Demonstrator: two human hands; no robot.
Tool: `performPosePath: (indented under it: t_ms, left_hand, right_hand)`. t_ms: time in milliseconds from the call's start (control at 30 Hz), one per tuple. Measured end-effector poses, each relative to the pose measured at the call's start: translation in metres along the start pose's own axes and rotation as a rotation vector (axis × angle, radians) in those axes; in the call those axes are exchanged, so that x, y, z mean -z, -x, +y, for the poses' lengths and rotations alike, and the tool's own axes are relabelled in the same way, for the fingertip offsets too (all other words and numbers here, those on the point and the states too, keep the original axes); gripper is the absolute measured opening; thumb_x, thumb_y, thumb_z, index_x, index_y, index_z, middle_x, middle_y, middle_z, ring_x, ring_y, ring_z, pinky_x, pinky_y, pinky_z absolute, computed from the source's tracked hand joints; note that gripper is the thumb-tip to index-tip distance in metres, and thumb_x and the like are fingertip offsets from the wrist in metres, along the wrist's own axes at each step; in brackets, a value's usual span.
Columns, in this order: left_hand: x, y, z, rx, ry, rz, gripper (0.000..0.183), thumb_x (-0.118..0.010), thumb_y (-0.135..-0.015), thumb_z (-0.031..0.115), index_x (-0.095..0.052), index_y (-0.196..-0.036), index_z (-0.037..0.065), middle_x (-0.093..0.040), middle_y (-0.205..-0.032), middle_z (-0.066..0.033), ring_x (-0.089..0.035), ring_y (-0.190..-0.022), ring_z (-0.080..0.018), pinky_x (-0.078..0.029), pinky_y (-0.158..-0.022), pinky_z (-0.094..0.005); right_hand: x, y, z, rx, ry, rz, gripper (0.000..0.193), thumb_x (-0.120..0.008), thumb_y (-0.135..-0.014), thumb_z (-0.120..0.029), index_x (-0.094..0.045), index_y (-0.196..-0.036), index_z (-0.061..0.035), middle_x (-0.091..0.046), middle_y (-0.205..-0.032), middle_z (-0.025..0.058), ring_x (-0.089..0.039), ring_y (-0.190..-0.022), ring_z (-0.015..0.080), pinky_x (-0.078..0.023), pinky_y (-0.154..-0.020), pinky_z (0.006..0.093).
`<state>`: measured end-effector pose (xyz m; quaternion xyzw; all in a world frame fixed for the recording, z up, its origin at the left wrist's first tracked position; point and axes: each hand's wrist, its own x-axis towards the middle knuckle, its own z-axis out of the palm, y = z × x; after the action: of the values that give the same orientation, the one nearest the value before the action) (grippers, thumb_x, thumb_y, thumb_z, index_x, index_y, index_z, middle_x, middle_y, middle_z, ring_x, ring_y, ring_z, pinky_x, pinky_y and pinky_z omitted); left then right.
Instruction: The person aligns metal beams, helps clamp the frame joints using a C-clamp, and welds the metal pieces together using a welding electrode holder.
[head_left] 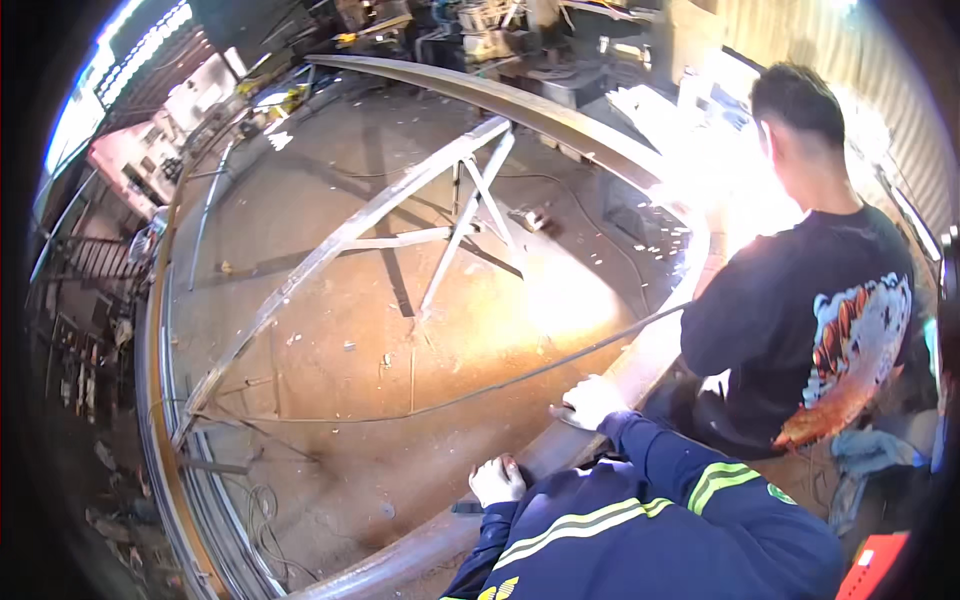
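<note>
A long steel beam (560,446) runs in front of me, bending through the fisheye from the lower edge up to the right. My left hand (498,482) rests on it with the fingers curled over its far side; a small dark flat piece lies beside the wrist. Farther right, my right hand (592,402) grips the same beam, fingers bent over its edge. Both sleeves are dark blue with reflective bands. To my right a co-worker (810,270) in a black T-shirt leans over the beam. Intense white glare and sparks (725,165) hide that person's hands and tool.
A metal truss frame (350,235) with crossed braces stands on the dusty floor (340,365). Another long beam (490,98) crosses the far side. A dark cable (520,377) stretches across. Long metal bars (215,520) lie at left; something red (873,567) is at lower right.
</note>
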<state>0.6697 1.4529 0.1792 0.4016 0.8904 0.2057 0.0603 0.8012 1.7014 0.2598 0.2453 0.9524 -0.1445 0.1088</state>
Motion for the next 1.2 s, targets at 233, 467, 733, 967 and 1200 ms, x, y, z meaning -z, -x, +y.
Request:
performPosePath:
  t_ms: [233, 467, 733, 967, 1200]
  left_hand:
    - [-0.006, 0.0, 0.0, -0.015, 0.025, -0.085, 0.03, -0.052, -0.091, 0.034, -0.072, -0.102, 0.014, -0.071, -0.093, -0.011, -0.066, -0.095, -0.0301, -0.038, -0.105, -0.049]
    - [-0.013, -0.014, 0.008, -0.019, 0.024, -0.055, 0.03, -0.055, -0.091, 0.033, -0.072, -0.108, 0.015, -0.071, -0.092, -0.0121, -0.066, -0.094, -0.0312, -0.04, -0.104, -0.0474]
    - [-0.024, -0.02, 0.009, -0.034, 0.046, -0.01, 0.025, -0.057, -0.091, 0.029, -0.072, -0.107, 0.016, -0.072, -0.094, -0.0097, -0.068, -0.091, -0.0294, -0.043, -0.099, -0.0506]
    - [-0.028, -0.02, 0.01, -0.121, 0.028, 0.046, 0.025, -0.057, -0.091, 0.029, -0.072, -0.103, 0.013, -0.072, -0.089, -0.0114, -0.068, -0.084, -0.032, -0.049, -0.085, -0.0479]
    - [-0.031, -0.015, 0.024, -0.039, 0.034, 0.075, 0.029, -0.056, -0.093, 0.031, -0.072, -0.102, 0.008, -0.072, -0.089, -0.0154, -0.067, -0.083, -0.0363, -0.051, -0.079, -0.0484]
  right_hand:
    - [-0.045, -0.009, 0.018, -0.003, -0.033, 0.184, 0.061, -0.044, -0.095, -0.062, -0.073, -0.075, -0.0113, -0.071, -0.074, 0.012, -0.069, -0.078, 0.0307, -0.048, -0.087, 0.0431]
    - [-0.052, -0.021, 0.032, -0.026, -0.078, 0.273, 0.064, -0.046, -0.094, -0.064, -0.071, -0.069, -0.0105, -0.07, -0.074, 0.0124, -0.068, -0.082, 0.0303, -0.046, -0.088, 0.0433]
    - [-0.045, -0.023, 0.043, -0.005, -0.192, 0.245, 0.058, -0.049, -0.095, -0.059, -0.073, -0.077, -0.0085, -0.069, -0.074, 0.0145, -0.067, -0.085, 0.0335, -0.045, -0.094, 0.0444]
    - [-0.048, -0.02, 0.056, 0.03, -0.305, 0.334, 0.05, -0.054, -0.093, -0.055, -0.072, -0.077, -0.0103, -0.068, -0.074, 0.013, -0.064, -0.078, 0.0341, -0.046, -0.083, 0.0455]
    - [-0.036, -0.003, 0.061, 0.071, -0.514, 0.411, 0.044, -0.061, -0.091, -0.05, -0.071, -0.099, -0.008, -0.071, -0.091, 0.0157, -0.067, -0.087, 0.0353, -0.05, -0.087, 0.0438]
